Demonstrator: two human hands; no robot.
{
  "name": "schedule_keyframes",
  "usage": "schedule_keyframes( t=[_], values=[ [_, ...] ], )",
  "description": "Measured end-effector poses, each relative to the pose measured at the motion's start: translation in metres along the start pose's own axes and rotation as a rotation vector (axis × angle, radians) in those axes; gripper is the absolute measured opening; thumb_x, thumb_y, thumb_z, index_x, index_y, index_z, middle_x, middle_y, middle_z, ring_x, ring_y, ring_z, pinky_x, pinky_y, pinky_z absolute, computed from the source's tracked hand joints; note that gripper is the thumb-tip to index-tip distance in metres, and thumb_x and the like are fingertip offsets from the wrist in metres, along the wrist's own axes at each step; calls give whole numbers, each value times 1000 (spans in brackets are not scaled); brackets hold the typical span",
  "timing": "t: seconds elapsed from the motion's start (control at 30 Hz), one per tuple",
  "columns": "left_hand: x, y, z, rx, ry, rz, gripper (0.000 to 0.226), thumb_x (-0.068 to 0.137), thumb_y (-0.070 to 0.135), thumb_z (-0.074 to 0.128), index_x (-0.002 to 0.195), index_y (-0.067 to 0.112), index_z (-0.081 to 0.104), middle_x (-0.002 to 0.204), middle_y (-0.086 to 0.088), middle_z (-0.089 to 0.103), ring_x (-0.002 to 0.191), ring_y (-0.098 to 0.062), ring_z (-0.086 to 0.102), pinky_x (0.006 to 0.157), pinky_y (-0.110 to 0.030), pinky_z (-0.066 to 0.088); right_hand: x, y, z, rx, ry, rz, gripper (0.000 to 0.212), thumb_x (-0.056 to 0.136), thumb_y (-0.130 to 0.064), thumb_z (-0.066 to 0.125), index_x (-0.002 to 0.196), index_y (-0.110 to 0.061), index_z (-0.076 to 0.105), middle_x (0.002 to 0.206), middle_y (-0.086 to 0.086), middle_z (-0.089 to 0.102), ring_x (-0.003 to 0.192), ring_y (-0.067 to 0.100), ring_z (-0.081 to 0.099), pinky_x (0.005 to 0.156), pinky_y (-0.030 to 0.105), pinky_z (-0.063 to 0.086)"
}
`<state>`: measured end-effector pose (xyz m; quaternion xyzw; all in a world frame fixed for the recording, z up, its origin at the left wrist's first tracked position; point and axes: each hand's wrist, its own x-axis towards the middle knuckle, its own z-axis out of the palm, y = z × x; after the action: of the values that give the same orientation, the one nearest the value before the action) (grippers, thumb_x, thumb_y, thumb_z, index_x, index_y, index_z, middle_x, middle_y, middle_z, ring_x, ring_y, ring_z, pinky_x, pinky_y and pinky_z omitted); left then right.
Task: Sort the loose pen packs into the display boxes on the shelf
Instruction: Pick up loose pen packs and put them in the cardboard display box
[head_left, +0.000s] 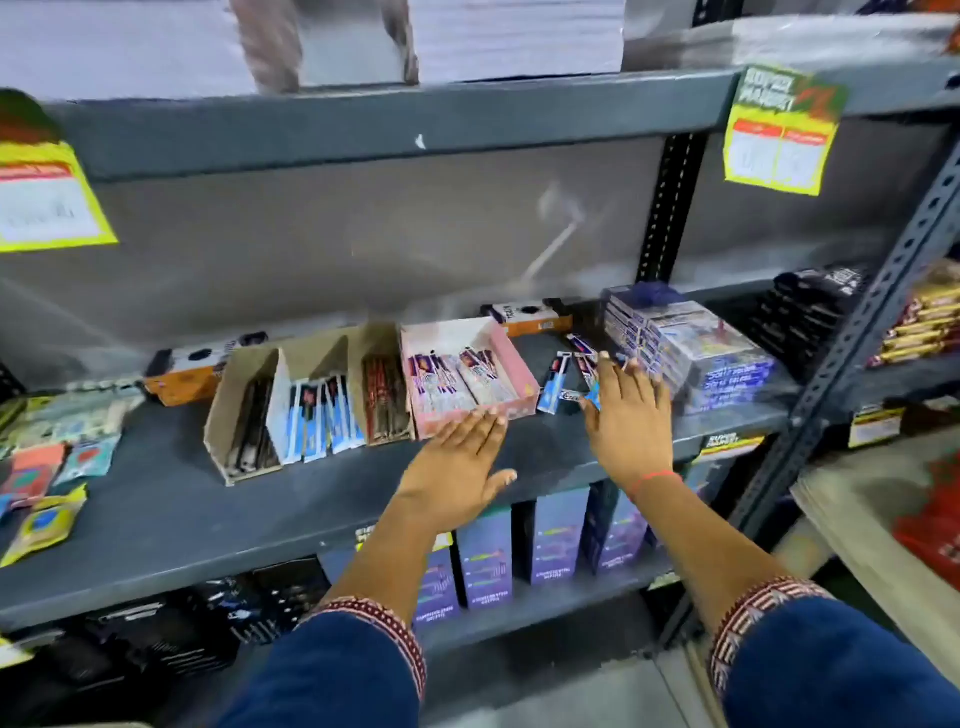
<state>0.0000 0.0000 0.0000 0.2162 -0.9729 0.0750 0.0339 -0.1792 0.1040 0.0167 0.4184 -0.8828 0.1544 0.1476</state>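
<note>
A pink display box (511, 361) with several pen packs stands mid-shelf. Left of it a brown cardboard display box (228, 400) has compartments of dark, blue-and-white and red packs. A few loose pen packs (558, 382) lie on the grey shelf (171, 499) right of the pink box. My left hand (460, 470) hovers flat and open just in front of the pink box. My right hand (626, 410) lies over the loose packs with fingers spread; a blue pack end shows under its thumb, and whether it is gripped cannot be made out.
A stack of shrink-wrapped blue boxes (696, 351) sits right of my right hand. Orange boxes (535, 317) lie at the back. Carded items (57, 457) cover the shelf's left end. Purple cartons (558, 535) fill the shelf below. A slotted upright (872, 332) stands at right.
</note>
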Motion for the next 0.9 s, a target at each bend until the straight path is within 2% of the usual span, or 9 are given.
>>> schedule_keyframes(
  t=[0.07, 0.17, 0.3, 0.5, 0.73, 0.8, 0.83, 0.87, 0.9],
  values=[
    [15, -1, 18, -71, -69, -3, 64, 98, 48, 21, 145, 10, 3, 155, -7, 7, 141, -19, 2, 112, -32, 2, 17, 0, 11, 124, -65, 69, 54, 91, -24, 47, 142, -12, 36, 122, 23, 60, 116, 37, 52, 91, 44, 43],
    [28, -1, 41, -86, -110, 14, 66, 96, 51, 21, 145, 11, 3, 156, -6, 5, 141, -19, 3, 112, -30, 3, 40, -5, 25, 295, -167, 156, 45, 89, -17, 47, 133, -11, 46, 110, 27, 64, 105, 43, 58, 79, 45, 48],
    [37, -7, 56, -164, -56, -3, 72, 93, 57, 22, 145, 15, -2, 156, -2, 0, 140, -13, -3, 106, -24, -12, 76, -10, 39, 367, -321, 207, 35, 90, -18, 47, 123, -6, 49, 117, 27, 63, 109, 43, 59, 86, 44, 47],
    [37, -5, 53, -224, -3, -13, 73, 90, 60, 28, 146, 19, 3, 155, 1, 4, 140, -11, 0, 99, -12, -23, 110, -18, 54, 439, -456, 270, 44, 89, -13, 51, 129, -2, 37, 126, 25, 58, 117, 41, 54, 94, 43, 44],
    [33, -5, 53, -203, -16, -28, 73, 90, 61, 25, 146, 20, 0, 156, 1, 2, 141, -12, 0, 108, -21, -12, 124, -14, 68, 651, -494, 424, 53, 85, -2, 52, 136, -3, 34, 128, 25, 56, 118, 40, 53, 95, 42, 45],
    [33, -4, 52, -210, -7, -29, 73, 90, 61, 25, 146, 21, -1, 155, 2, 1, 140, -11, -2, 105, -17, -17, 129, -11, 66, 729, -486, 462, 43, 80, 0, 62, 121, 1, 49, 119, 22, 60, 110, 37, 57, 89, 38, 47],
    [33, -4, 52, -218, -5, -28, 73, 90, 62, 25, 146, 22, -1, 154, 4, -1, 139, -8, -4, 102, -15, -20, 131, -8, 64, 788, -482, 482, 24, 78, 1, 66, 99, -1, 57, 103, 21, 62, 95, 34, 59, 81, 37, 48],
    [34, -4, 51, -224, -5, -23, 73, 90, 62, 24, 146, 22, -1, 152, 8, -4, 137, -5, -8, 99, -12, -24, 133, -6, 60, 860, -471, 506, 17, 76, 1, 69, 75, -6, 54, 84, 18, 58, 75, 30, 56, 69, 34, 46],
    [33, -4, 50, -227, -5, -24, 73, 90, 63, 24, 145, 23, -2, 149, 11, -7, 133, -1, -12, 96, -10, -26, 134, -3, 58, 945, -461, 533, 31, 76, 2, 69, 61, -11, 44, 69, 14, 52, 59, 25, 48, 58, 31, 41]
  ],
)
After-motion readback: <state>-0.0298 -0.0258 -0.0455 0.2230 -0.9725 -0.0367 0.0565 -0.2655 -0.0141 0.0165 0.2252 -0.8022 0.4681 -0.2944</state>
